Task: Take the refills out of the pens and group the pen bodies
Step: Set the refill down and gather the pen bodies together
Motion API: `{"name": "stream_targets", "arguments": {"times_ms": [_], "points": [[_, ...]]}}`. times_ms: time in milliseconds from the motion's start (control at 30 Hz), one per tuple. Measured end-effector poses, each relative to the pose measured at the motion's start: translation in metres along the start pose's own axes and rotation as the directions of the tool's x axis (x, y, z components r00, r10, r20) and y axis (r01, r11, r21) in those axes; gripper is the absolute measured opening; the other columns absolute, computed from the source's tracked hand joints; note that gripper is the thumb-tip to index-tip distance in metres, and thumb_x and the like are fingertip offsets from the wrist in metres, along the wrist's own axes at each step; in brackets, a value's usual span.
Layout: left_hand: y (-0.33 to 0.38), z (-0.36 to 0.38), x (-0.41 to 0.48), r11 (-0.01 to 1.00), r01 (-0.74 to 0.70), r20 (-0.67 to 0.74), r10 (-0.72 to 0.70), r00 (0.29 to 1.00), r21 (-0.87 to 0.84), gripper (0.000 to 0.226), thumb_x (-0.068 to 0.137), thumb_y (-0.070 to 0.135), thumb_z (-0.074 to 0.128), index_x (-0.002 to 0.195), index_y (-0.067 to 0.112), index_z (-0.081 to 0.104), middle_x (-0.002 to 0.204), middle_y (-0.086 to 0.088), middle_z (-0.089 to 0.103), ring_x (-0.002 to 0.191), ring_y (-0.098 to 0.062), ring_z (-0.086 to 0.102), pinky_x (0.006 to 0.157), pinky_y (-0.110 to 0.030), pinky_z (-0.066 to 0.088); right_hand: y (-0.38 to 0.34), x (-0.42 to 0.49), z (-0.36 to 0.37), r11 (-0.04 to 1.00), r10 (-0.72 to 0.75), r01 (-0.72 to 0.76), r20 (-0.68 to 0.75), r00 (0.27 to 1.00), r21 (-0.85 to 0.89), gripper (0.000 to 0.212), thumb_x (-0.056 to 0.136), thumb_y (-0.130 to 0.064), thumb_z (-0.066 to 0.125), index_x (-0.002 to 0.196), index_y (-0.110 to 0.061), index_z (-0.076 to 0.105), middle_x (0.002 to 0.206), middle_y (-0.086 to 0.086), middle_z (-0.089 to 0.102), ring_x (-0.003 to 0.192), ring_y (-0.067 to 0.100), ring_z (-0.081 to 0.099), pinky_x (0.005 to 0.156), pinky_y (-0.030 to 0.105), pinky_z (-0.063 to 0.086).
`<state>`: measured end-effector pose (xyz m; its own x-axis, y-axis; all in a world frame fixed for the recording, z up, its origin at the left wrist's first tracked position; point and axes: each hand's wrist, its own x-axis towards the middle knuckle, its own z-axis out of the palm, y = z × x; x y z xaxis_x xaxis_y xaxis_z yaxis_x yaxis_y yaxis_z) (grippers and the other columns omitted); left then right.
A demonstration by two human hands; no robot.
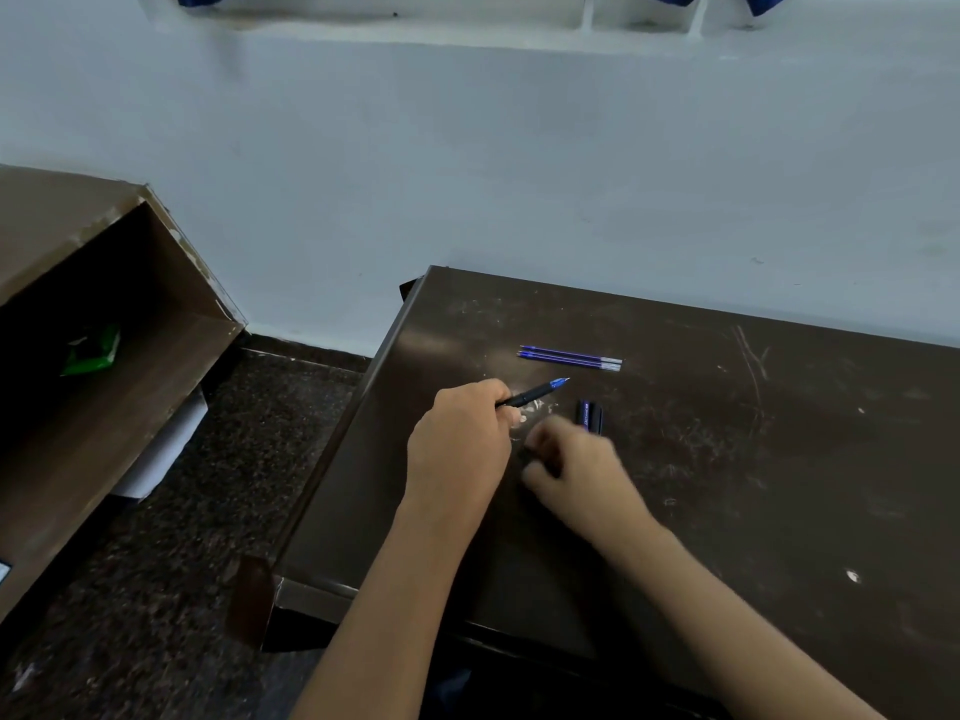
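My left hand [460, 439] grips a black pen [535, 393] whose blue tip points up and to the right, above the dark table [727, 459]. My right hand [571, 459] is blurred just right of it, with its fingers curled near a small dark piece; I cannot tell whether it holds that piece. Two blue refills [570, 356] lie side by side farther back on the table. Black pen bodies [589, 415] lie together just beyond my right hand, partly hidden by it.
The table's left edge [353, 433] drops to a dark speckled floor [156, 589]. A brown open cabinet [104, 330] with a green packet [91, 350] stands at the left. A pale wall [519, 174] runs behind the table.
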<state>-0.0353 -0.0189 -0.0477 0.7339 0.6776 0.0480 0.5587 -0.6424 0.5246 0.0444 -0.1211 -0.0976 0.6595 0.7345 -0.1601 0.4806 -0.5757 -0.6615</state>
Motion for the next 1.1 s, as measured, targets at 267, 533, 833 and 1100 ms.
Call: {"name": "stream_targets", "arguments": {"times_ms": [267, 533, 833, 1100], "points": [[0.002, -0.003, 0.004, 0.999, -0.015, 0.036, 0.016, 0.999, -0.032, 0.018, 0.094, 0.023, 0.051, 0.103, 0.018, 0.065, 0.075, 0.004, 0.057, 0.066, -0.013, 0.054, 0.055, -0.022, 0.039, 0.018, 0.015, -0.064, 0.805, 0.173, -0.02, -0.203, 0.964, 0.593, 0.028, 0.09, -0.003, 0.052, 0.083, -0.022, 0.072, 0.087, -0.006, 0.072, 0.063, -0.001, 0.06, 0.065, 0.015, 0.048], [0.007, -0.002, 0.001, 0.996, -0.027, 0.069, 0.032, 0.997, -0.08, 0.016, 0.093, 0.023, 0.053, 0.101, 0.02, 0.067, 0.078, 0.002, 0.06, 0.069, -0.016, 0.057, 0.058, -0.024, 0.04, 0.017, 0.011, -0.073, 0.797, 0.078, 0.029, -0.15, 0.986, 0.603, 0.028, 0.094, -0.002, 0.051, 0.086, -0.021, 0.071, 0.088, -0.007, 0.069, 0.07, 0.004, 0.06, 0.081, 0.028, 0.05], [0.017, 0.01, -0.003, 0.991, -0.108, 0.047, 0.112, 0.993, -0.077, 0.019, 0.092, 0.024, 0.055, 0.1, 0.018, 0.07, 0.074, 0.005, 0.057, 0.065, -0.008, 0.049, 0.052, -0.014, 0.028, 0.003, 0.0, -0.062, 0.9, -0.017, 0.047, -0.073, 0.997, 0.433, 0.023, 0.096, -0.01, 0.05, 0.095, -0.021, 0.07, 0.087, -0.004, 0.068, 0.078, 0.009, 0.061, 0.078, 0.025, 0.052], [0.019, 0.01, -0.002, 0.994, -0.109, -0.084, 0.108, 0.991, -0.009, 0.021, 0.09, 0.026, 0.058, 0.106, 0.022, 0.07, 0.087, -0.001, 0.07, 0.07, -0.006, 0.046, 0.059, -0.016, 0.032, -0.006, 0.007, -0.055, 0.904, 0.044, 0.027, -0.155, 0.987, 0.427, 0.023, 0.093, -0.009, 0.053, 0.09, -0.022, 0.071, 0.078, -0.002, 0.067, 0.067, 0.009, 0.056, 0.062, 0.021, 0.05]]}}
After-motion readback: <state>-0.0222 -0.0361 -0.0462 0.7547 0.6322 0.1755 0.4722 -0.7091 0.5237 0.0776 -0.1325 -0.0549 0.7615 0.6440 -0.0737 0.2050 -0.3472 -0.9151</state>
